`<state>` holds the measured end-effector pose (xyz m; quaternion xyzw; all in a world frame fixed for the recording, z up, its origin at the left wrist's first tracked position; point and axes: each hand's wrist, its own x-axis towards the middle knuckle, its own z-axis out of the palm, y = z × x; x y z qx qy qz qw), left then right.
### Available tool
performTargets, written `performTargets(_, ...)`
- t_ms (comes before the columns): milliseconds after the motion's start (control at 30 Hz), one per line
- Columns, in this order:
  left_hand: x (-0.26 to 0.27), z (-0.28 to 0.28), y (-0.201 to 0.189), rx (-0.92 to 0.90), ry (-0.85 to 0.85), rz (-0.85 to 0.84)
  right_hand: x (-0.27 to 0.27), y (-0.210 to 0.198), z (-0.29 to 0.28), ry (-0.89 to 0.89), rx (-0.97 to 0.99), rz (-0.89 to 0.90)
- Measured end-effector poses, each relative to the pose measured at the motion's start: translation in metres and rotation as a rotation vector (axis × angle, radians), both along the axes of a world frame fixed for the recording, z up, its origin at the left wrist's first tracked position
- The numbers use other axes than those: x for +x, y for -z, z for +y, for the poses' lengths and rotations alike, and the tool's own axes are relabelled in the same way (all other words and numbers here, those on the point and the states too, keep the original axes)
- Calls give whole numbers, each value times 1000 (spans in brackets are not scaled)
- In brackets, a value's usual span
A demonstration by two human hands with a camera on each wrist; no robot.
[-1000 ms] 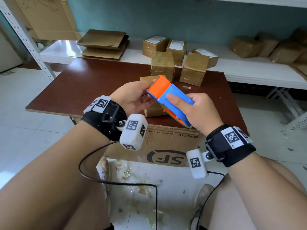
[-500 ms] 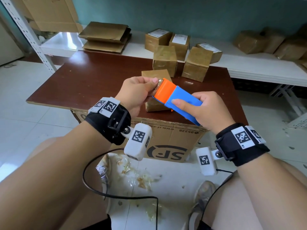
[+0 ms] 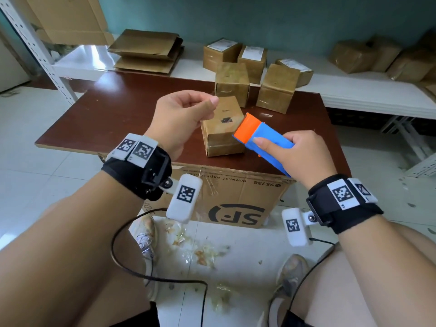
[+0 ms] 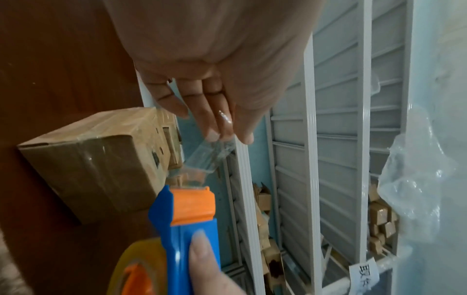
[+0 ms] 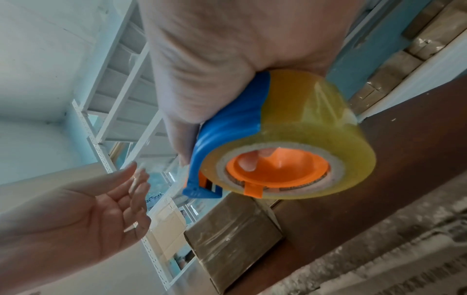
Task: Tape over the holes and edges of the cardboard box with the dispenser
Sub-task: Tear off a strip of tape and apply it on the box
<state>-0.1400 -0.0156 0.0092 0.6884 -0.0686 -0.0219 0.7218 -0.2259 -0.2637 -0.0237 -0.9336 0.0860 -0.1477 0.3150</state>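
Observation:
A small brown cardboard box [image 3: 221, 133] stands on the dark brown table [image 3: 118, 109], with a dark hole [image 3: 226, 119] in its top face. My right hand [image 3: 269, 143] grips the blue and orange tape dispenser [image 3: 257, 133] at the box's right side, orange mouth toward the box top. The yellowish tape roll [image 5: 303, 123] sits under the palm. My left hand [image 3: 210, 102] hovers above the box's left edge and pinches the end of a clear tape strip [image 4: 204, 159] that runs from its fingertips to the dispenser mouth [image 4: 193, 201].
Two taped boxes [image 3: 232, 83] [image 3: 274, 88] stand behind on the table. More boxes and flattened cardboard [image 3: 146, 53] lie on the white shelf beyond. A large SF carton [image 3: 236, 204] sits under the table's near edge, with tape scraps [image 3: 203, 253] on the floor.
My left hand has pulled away from the dispenser mouth, up and to the left, drawing out tape. The right hand has lowered the dispenser to the box's right side.

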Motion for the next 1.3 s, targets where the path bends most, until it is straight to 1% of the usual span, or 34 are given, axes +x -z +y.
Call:
performTargets(67,-7,-10,3,9,35,-111,4,-4,1,64,-38,-10)
performTargets(133,-18,-25,6,83,67,-248,8,-8,-1,117,-58,-36)
performTargets(200,-26,-40,6,146,53,-369,10,-13,-5,171,-69,-76)
performTargets(233,-26,-45,4,145,27,-404,11,-15,-6,196,-68,-95)
performTargets(300,-23,-52,2,119,-29,-417,14,-18,-5,227,-47,-100)
performTargets(367,-24,-55,1,106,-36,-429,21,-15,-8,267,-14,-66)
performTargets(400,-28,-55,-1,110,-11,-468,26,-11,-16,310,10,-34)
performTargets(500,-50,-49,-7,154,122,-679,40,-3,-52,478,130,92)
performTargets(533,-51,-44,-6,162,142,-698,43,-4,-62,494,130,105)
performTargets(567,-49,-39,-6,153,151,-641,46,-5,-70,477,101,103)
performTargets(667,-29,-26,-5,92,114,-347,53,-4,-66,342,-21,137)
performTargets(733,-16,-25,-7,-43,120,-177,59,2,-57,272,-92,198)
performTargets(800,-6,-27,-12,-209,141,-25,66,10,-48,239,-112,229)
performTargets(833,-2,-28,-12,-285,149,40,68,12,-42,232,-116,223)
performTargets(900,4,-26,-13,-424,156,156,68,9,-24,202,-134,152)
performTargets(967,10,-23,-14,-548,144,269,66,2,-6,107,-95,61)
performTargets(1033,17,-21,-14,-639,129,357,63,-5,12,-88,-21,42)
performTargets(1067,20,-21,-13,-665,120,389,60,-6,21,-181,-32,67)
performTargets(1133,25,-21,-12,-696,99,437,52,-6,34,-311,-173,144)
performTargets(1200,28,-21,-8,-726,74,478,43,-2,42,-354,-328,225)
performTargets(1267,29,-20,-3,-772,67,520,34,1,47,-327,-388,261)
performTargets(1300,29,-20,-1,-790,77,537,30,0,48,-308,-404,243)
